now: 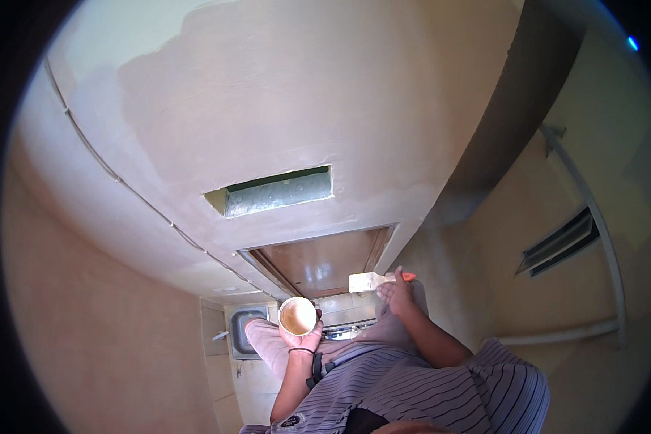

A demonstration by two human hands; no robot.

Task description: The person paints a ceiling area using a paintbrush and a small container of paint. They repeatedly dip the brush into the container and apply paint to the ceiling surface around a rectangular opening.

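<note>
My left hand (304, 341) is closed around a white tub (297, 316), with pale brownish paint showing inside it. A paintbrush (364, 282) with wide, paint-coated bristles and an orange-tipped handle is in my right hand (396, 293). Its bristles point left, toward the tub but apart from it. Ahead stands a wall (289, 94) with a brownish-pink coat, and a paler patch shows at its upper left. The brush touches no wall.
A rectangular opening (278, 194) pierces the wall above a brown door (318, 262). Cable (116, 177) runs down the left side. A metal sink (244, 333) lies below left. White pipe (604, 246) and a louvred vent (560, 242) are on the right, past a dark beam (513, 108).
</note>
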